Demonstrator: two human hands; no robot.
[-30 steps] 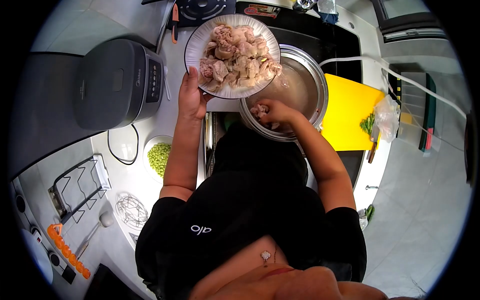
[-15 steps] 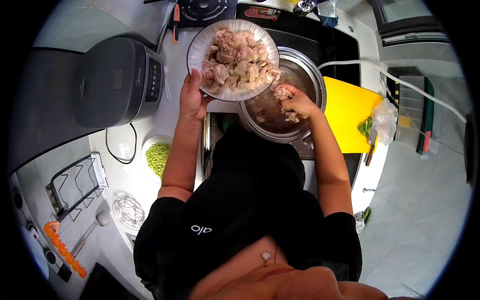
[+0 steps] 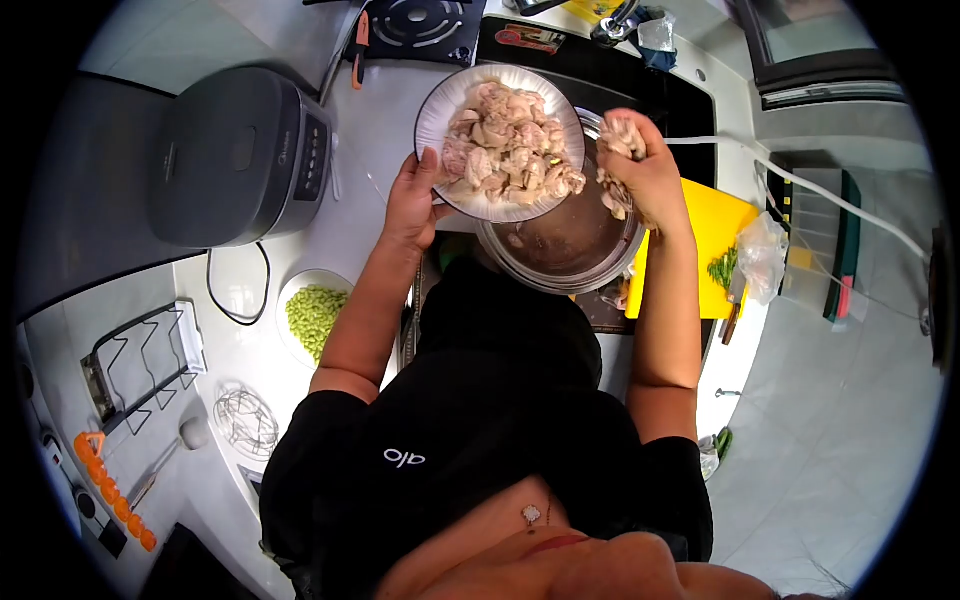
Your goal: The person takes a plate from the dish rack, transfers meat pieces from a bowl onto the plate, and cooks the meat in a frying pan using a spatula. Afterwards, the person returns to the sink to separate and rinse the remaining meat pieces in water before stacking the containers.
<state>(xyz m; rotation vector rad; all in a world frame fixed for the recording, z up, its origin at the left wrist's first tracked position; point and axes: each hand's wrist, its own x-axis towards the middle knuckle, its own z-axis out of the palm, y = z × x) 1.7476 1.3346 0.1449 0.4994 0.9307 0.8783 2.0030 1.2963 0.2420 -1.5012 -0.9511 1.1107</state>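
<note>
My left hand [image 3: 412, 200] grips the left rim of a white plate [image 3: 440, 112] heaped with pale meat pieces [image 3: 505, 145]. The plate is held up and overlaps the upper left of a metal pot [image 3: 570, 245], which contains murky liquid and a few bits of meat. My right hand [image 3: 655, 180] is raised over the pot's right side, its fingers closed round a clump of meat pieces [image 3: 620, 150]. Some of that clump hangs down below the fingers.
A yellow cutting board [image 3: 700, 240] with chopped greens [image 3: 722, 268], a knife [image 3: 733, 318] and a plastic bag [image 3: 762, 258] lies right of the pot. On the left are a dark rice cooker [image 3: 240, 158] and a bowl of green beans [image 3: 316, 318]. A faucet [image 3: 612, 28] stands behind.
My right hand has come up out of the pot and moved right with a clump of meat. The plate in my left hand has shifted right and slightly down in view.
</note>
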